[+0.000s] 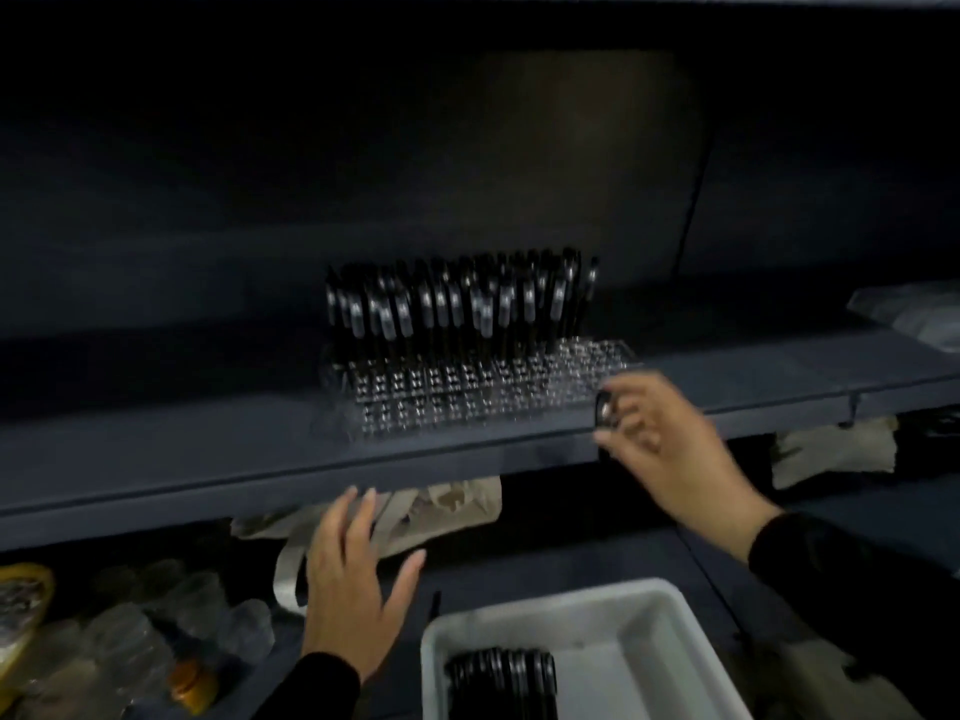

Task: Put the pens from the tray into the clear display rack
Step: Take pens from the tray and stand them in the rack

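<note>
Most of the clear display rack (467,387) mid-frame already holds black pens (457,304), its right end empty; the right hand (670,449) pinches one pen (604,407), the left hand (353,579) is spread, and more wait in the white tray (649,615) at lower right.

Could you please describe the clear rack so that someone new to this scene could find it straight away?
Look at the dark shelf running across the middle of the view. The rack stands on it near the front edge, just left of the right hand. It is the only see-through thing there, a grid of holes with black pens standing in its left part.
</note>
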Available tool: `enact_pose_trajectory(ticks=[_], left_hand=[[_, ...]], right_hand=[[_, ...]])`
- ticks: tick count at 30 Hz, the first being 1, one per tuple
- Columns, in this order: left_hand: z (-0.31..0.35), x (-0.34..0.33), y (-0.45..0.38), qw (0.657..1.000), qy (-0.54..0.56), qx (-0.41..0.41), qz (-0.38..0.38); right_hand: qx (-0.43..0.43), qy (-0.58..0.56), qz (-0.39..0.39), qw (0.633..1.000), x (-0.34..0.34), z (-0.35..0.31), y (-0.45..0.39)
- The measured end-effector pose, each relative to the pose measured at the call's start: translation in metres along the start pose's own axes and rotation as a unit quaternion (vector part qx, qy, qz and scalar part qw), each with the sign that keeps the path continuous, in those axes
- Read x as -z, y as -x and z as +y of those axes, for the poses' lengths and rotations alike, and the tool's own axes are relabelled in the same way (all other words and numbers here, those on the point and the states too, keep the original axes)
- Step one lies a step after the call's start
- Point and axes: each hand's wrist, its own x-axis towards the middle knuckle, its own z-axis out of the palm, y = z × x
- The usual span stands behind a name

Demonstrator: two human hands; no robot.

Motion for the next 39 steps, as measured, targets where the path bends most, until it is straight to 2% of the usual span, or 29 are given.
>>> enact_pose_trajectory(ticks=[1, 3, 5, 9, 17, 22, 25, 29, 32, 34, 37, 39], left_hand=[[0.003, 0.011, -0.017, 0.999, 0.006, -0.018, 0.048], [0.011, 0.030, -0.052, 0.996, 0.027, -0.005, 0.090], [0.017, 0.042, -0.082, 0.996, 0.056, 0.029, 0.062], [0.018, 0.045, -0.105, 0.995, 0.072, 0.056, -0.029], [0.011, 0.037, -0.104, 0.996, 0.029, 0.082, -0.031], [0.006, 0.035, -0.103, 0.996, 0.013, 0.080, -0.030], [0.004, 0.034, -0.101, 0.997, 0.000, 0.065, -0.040], [0.000, 0.029, -0.097, 0.998, -0.034, 0.050, -0.013], [0.003, 0.021, -0.093, 0.993, -0.106, 0.050, 0.022], [0.003, 0.014, -0.090, 0.990, -0.127, 0.042, 0.054], [-0.002, -0.007, -0.058, 0.992, -0.075, 0.022, 0.096], [-0.007, -0.032, -0.010, 0.995, -0.088, -0.013, 0.047]], right_hand=[[0.025, -0.014, 0.042, 0.999, 0.009, -0.018, -0.019], [0.069, -0.014, 0.105, 0.992, 0.025, -0.042, -0.054], [0.073, -0.003, 0.145, 0.987, 0.032, -0.053, -0.083], [0.030, 0.001, 0.188, 0.982, 0.023, -0.046, -0.115], [-0.005, 0.003, 0.181, 0.983, 0.002, -0.031, -0.125], [-0.053, 0.063, 0.062, 0.995, -0.008, -0.014, -0.122], [-0.078, 0.047, 0.053, 0.994, -0.008, -0.010, -0.116], [-0.094, -0.028, 0.050, 0.994, -0.011, 0.001, -0.073], [-0.054, -0.032, 0.113, 0.992, -0.025, 0.023, -0.007], [-0.061, -0.034, 0.142, 0.987, -0.038, 0.046, 0.038], [-0.160, -0.012, 0.103, 0.982, -0.059, 0.088, 0.099], [-0.249, 0.004, 0.045, 0.967, -0.076, 0.120, 0.130]])
